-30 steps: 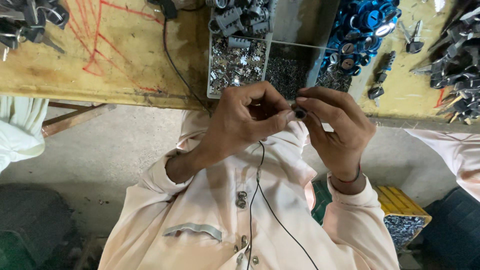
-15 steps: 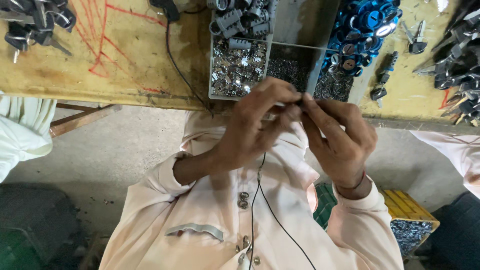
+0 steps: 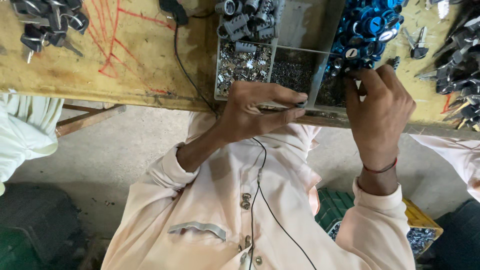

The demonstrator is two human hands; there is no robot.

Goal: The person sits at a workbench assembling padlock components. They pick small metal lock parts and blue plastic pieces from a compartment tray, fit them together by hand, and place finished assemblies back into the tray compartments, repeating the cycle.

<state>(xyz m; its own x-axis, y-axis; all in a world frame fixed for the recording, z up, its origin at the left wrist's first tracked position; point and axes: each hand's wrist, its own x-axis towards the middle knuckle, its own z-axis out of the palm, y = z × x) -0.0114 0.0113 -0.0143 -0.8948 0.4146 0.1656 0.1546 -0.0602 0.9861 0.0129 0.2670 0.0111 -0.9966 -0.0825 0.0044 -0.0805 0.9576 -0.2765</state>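
My left hand is just in front of the bench edge and pinches a small dark round part between thumb and forefinger. My right hand reaches over the edge into the grey divided tray. Its fingertips dip into the compartment of small dark pieces, below a heap of blue round caps. What those fingers hold is hidden. Other compartments hold small silver pieces, fine dark pieces and grey cylinders.
The yellow wooden bench has red scribbles. Key bunches lie at its top left, and dark keys at its right. A black cable runs off the bench down my shirt. Other people's pale sleeves are at left and right. A yellow crate stands below.
My hands were together in front of my chest, working one small part. They have separated: the right went forward into the tray, the left keeps the part by the bench edge.
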